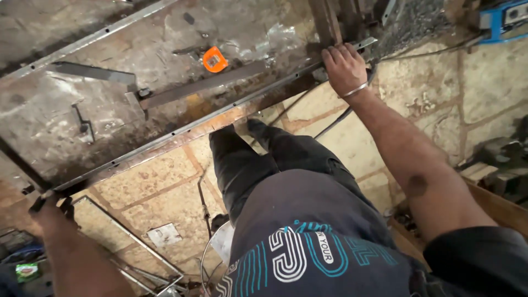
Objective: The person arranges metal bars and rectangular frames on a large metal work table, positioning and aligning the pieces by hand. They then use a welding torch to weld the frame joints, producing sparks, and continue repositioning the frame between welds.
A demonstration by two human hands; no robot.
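A long thin metal angle bar [181,129] runs along the front edge of a worn metal workbench [44,118]. My right hand [344,66], with a steel bangle on the wrist, rests on the bar's right end with the fingers laid over it. At the bar's left end, my left hand [49,212] closes around it beside a dark clamp. I stand close to the bench, and my dark trousers and printed shirt fill the lower middle of the view.
An orange tape measure [214,59] and flat steel bars [203,85] lie on the bench top. A black cable [341,118] trails over the stone floor. Metal rods [140,242] and a small plate [163,235] lie on the floor. A blue machine [503,19] sits at the top right.
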